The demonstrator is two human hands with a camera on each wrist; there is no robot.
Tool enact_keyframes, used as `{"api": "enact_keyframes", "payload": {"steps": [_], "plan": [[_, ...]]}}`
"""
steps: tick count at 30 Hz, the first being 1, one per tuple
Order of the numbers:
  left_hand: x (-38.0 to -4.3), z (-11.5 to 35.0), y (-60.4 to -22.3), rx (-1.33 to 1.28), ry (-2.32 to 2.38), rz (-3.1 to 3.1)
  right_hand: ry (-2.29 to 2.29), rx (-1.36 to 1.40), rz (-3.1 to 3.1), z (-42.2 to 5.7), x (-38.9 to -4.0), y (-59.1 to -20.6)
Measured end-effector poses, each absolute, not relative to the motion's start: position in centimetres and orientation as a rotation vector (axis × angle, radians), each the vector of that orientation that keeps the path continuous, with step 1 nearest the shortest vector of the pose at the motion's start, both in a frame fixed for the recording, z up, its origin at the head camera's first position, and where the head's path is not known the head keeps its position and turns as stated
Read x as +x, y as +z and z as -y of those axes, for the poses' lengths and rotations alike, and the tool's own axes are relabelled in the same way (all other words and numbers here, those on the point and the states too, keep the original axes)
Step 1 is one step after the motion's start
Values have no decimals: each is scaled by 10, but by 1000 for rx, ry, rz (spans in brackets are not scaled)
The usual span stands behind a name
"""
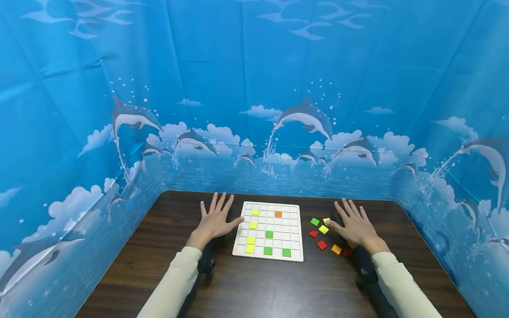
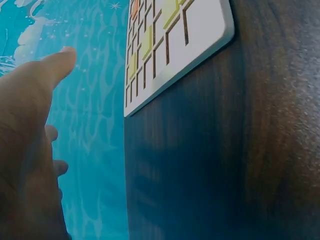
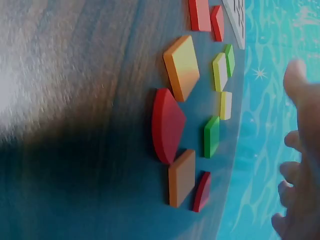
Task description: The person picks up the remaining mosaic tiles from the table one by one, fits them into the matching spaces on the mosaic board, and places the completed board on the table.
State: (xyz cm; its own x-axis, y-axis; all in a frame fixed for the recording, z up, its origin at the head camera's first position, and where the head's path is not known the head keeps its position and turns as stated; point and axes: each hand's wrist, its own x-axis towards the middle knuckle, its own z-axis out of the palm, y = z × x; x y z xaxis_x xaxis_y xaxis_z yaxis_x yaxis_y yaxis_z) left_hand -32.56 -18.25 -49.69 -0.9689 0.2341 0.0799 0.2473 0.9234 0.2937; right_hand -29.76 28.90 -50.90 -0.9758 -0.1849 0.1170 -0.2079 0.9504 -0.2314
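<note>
Left hand (image 1: 214,223): fingers spread apart, holding nothing; its thumb points toward the left edge of the white board (image 1: 284,229), and the left wrist view shows a gap between them.
Right hand (image 1: 354,227): fingers also apart, gripping nothing; in the head view it covers part of the loose tiles (image 1: 324,229), while the right wrist view shows it apart from them.
Loose colours: red, orange, yellow and green, lying flat to the right of the board; one red tile (image 3: 167,125) has a curved edge.
Grid: between the two hands, nearer the left, with yellow tiles (image 1: 252,225), green tiles (image 1: 269,234) and an orange tile (image 1: 278,214) in its squares.
Tile handling: probably light, stiff and not fragile; smooth faces may slide, so a thumb-and-finger pinch on two opposite edges should suit.
Curved edge: likely to slip more in a pinch; the straight sides look safer.
Board handling: likely light and rigid, best taken by its rim and kept level.
Tabletop (image 1: 262,287): dark, wood-grained, under board and tiles.
Backdrop (image 1: 222,88): blue, printed with dolphins.
</note>
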Motion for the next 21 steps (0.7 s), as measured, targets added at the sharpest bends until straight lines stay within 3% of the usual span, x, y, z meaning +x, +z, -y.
{"api": "enact_keyframes", "payload": {"steps": [21], "plan": [[-280, 179, -532, -754, -842, 3159, 378, 405, 2814, -277, -307, -530]]}}
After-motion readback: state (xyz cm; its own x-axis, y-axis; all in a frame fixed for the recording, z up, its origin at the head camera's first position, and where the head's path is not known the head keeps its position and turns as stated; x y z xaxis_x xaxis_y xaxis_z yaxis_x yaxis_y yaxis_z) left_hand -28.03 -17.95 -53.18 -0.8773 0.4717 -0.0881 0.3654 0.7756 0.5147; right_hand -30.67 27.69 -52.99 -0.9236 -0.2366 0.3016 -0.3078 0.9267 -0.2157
